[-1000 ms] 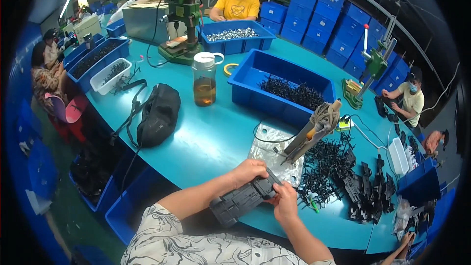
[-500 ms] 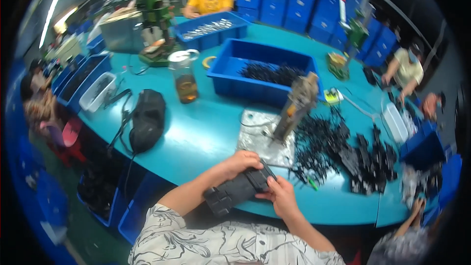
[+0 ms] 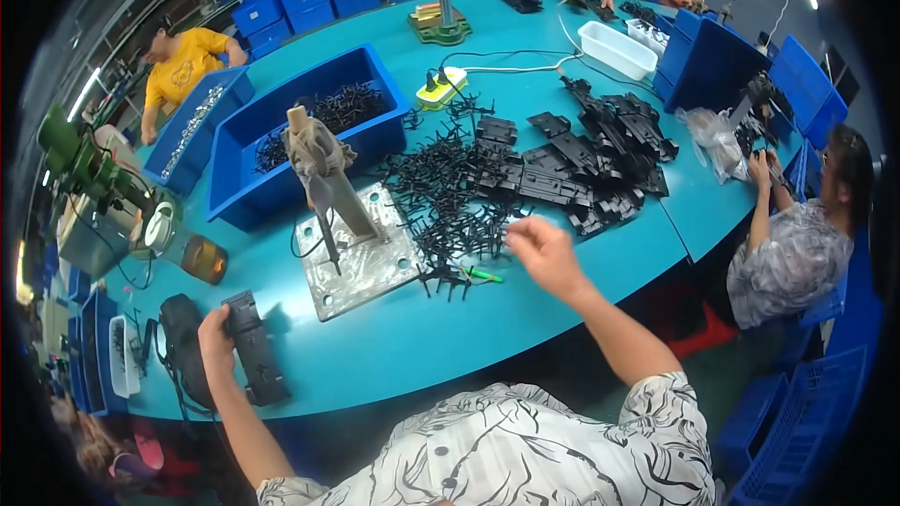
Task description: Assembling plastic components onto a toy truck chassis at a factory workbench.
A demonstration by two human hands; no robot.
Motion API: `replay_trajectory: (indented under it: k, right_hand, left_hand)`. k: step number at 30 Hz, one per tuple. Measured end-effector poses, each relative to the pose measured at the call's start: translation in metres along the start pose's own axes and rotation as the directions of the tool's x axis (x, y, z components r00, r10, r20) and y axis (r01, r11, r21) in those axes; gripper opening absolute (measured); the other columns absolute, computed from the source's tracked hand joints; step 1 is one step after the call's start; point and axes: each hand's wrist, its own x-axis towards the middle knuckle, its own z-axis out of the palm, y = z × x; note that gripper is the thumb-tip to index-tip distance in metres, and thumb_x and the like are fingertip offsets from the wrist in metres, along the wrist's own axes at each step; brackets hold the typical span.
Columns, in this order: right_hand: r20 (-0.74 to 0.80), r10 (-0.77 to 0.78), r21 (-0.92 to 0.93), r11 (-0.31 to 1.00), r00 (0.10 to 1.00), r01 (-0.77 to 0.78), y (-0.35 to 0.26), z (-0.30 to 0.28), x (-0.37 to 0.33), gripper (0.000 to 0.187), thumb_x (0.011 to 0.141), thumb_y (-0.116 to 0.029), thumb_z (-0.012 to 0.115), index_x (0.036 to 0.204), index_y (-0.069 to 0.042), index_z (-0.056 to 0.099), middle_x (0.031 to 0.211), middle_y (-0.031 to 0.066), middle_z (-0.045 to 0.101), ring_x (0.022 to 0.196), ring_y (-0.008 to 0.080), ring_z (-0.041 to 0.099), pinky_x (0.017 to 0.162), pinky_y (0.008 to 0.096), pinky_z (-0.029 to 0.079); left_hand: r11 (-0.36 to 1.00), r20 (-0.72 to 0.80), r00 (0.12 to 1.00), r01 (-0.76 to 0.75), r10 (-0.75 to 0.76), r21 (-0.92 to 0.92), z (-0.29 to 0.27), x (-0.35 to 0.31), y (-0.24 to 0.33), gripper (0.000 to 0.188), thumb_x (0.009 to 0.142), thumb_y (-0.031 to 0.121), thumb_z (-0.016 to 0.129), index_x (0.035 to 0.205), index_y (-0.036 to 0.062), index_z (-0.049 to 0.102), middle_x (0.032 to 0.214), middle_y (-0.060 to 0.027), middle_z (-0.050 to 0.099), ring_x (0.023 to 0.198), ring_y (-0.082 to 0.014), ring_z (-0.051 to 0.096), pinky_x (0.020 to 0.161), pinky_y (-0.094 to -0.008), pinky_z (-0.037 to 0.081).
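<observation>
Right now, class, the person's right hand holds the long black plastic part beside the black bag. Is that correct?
The hand is wrong: the head view shows the left hand holding the long black plastic part beside the black bag.

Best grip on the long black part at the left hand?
Probably across the middle of the long black part, coming from its right: it's long and narrow, that side faces open table, and the left hand is at the left edge.

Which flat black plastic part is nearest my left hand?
The flat black plastic part touching your left hand, beside the soft black bag; others lie farther right.
</observation>
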Motion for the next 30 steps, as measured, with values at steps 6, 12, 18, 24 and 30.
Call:
replay_trajectory:
  k: [6,12,18,24,30]
  right_hand:
    - [-0.098,-0.391,-0.719,0.664,0.915,0.207,0.019,-0.040,0.047,0.033,0.068,-0.011,0.072,0.099,-0.007,0.061,0.088,0.0068,0.058,0.088,0.0262,0.055,0.073,0.0360,0.043]
    - [0.126,-0.289,-0.842,0.475,0.949,0.256,0.044,-0.049,0.070,0.034,0.064,-0.015,0.074,0.095,-0.010,0.062,0.092,0.0057,0.056,0.089,0.0242,0.051,0.071,0.0387,0.038]
    - [0.056,-0.503,-0.806,0.487,0.862,0.337,0.026,-0.075,0.085,0.010,0.076,-0.011,0.063,0.085,-0.009,0.064,0.076,0.0057,0.059,0.076,0.0250,0.055,0.067,0.0383,0.041]
    - [-0.146,-0.422,-0.512,0.806,0.895,0.297,0.004,-0.094,0.086,0.012,0.081,-0.010,0.063,0.085,0.001,0.064,0.072,0.0067,0.062,0.068,0.0188,0.059,0.062,0.0296,0.044]
    - [-0.002,0.057,0.225,0.973,0.998,-0.055,-0.026,-0.078,0.065,0.013,0.087,-0.010,0.059,0.083,0.002,0.063,0.072,-0.0037,0.057,0.068,0.0030,0.048,0.062,0.0190,0.039]
  left_hand:
    - [0.869,-0.253,0.967,0.102,0.028,0.484,-0.023,0.006,0.004,0.020,0.081,0.023,0.062,0.077,0.0032,0.062,0.065,0.0020,0.050,0.051,-0.0074,0.043,0.042,-0.0252,0.028]
    - [0.739,-0.196,0.952,-0.043,0.234,0.673,-0.034,0.016,-0.007,0.038,0.079,0.022,0.066,0.101,-0.0091,0.062,0.078,-0.0092,0.062,0.074,-0.0186,0.058,0.064,-0.0309,0.046]
    - [0.264,0.014,0.641,-0.336,0.768,0.904,0.013,-0.035,0.013,0.030,0.081,0.020,0.064,0.096,-0.0059,0.063,0.086,-0.0173,0.064,0.084,-0.0287,0.061,0.076,-0.0366,0.046]
    - [0.506,0.090,0.797,-0.462,0.598,0.728,0.069,-0.094,0.009,0.014,0.083,0.010,0.062,0.085,-0.0035,0.065,0.075,-0.0098,0.065,0.068,-0.0176,0.060,0.064,-0.0287,0.047]
    - [0.599,0.547,0.716,-0.683,0.434,0.419,0.157,-0.156,0.005,0.005,0.079,0.000,0.062,0.081,-0.0025,0.066,0.070,-0.0072,0.063,0.064,-0.0128,0.057,0.059,-0.0250,0.044]
